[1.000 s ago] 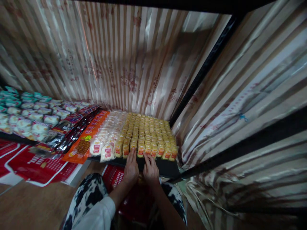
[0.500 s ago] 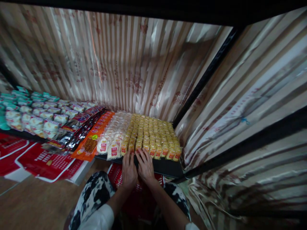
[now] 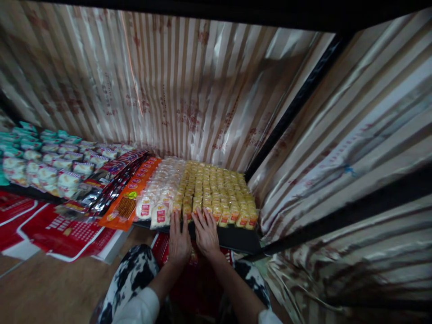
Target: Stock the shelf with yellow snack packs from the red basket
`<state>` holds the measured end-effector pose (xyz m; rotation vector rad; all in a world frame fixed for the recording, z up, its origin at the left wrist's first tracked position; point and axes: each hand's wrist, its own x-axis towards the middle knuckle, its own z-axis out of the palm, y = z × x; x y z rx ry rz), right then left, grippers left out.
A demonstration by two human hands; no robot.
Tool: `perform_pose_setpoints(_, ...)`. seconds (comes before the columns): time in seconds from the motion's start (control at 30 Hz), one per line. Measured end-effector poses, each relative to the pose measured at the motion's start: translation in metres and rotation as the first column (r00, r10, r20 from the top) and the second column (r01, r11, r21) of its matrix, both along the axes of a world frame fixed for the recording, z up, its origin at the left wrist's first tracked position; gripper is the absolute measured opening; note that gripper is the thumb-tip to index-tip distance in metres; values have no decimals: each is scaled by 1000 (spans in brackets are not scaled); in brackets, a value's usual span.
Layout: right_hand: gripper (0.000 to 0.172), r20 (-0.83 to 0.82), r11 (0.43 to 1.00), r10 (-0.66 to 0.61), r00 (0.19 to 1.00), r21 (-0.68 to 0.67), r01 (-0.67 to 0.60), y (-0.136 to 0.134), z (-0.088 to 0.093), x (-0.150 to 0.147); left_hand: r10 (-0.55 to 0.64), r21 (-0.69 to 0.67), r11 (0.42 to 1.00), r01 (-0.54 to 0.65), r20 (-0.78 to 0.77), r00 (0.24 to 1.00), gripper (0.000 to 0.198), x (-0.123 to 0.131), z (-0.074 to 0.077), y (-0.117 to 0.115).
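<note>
Rows of small yellow wrapped snack packs (image 3: 219, 189) stand close together on a black shelf (image 3: 239, 238). My left hand (image 3: 179, 238) lies with fingers stretched against the front of the leftmost yellow rows. Beside it, my right hand (image 3: 206, 234) has its fingers spread against the fronts of the rows just to the right. Neither hand is wrapped round a pack. White wrapped snack packs (image 3: 161, 213) with red labels sit directly left of the yellow ones, near my left fingertips.
Left along the shelf lie an orange pretzel-stick bag (image 3: 130, 198), dark shiny packets (image 3: 111, 180) and white-and-green packs (image 3: 50, 162). Red boxes (image 3: 64, 229) stand below. Striped sheeting (image 3: 189, 90) hangs behind; a black post (image 3: 290, 112) rises at the right corner.
My right hand has shifted slightly right along the fronts of the yellow packs, and my left hand slightly left. Both still touch the front row. The view has tilted a little.
</note>
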<state>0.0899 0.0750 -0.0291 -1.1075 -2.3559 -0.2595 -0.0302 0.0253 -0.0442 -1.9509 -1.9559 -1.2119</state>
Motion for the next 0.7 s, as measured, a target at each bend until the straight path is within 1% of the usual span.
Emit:
perform_pose_setpoints(0.13, 57, -15, 1000, 4, 1000, 2, -4, 1, -2, 0, 9, 10, 1000, -9, -23, 1000, 68, 1, 1, 3)
perform_pose_setpoints(0.3, 57, -15, 1000, 3, 1000, 10, -2, 2, -3, 1, -42, 9, 999, 42, -50, 998, 67, -1, 1, 9)
perform_pose_setpoints(0.7, 55, -29, 1000, -23, 999, 16, 23, 4, -4, -2, -88, -11, 996, 88, -116, 989, 63, -11, -2, 20)
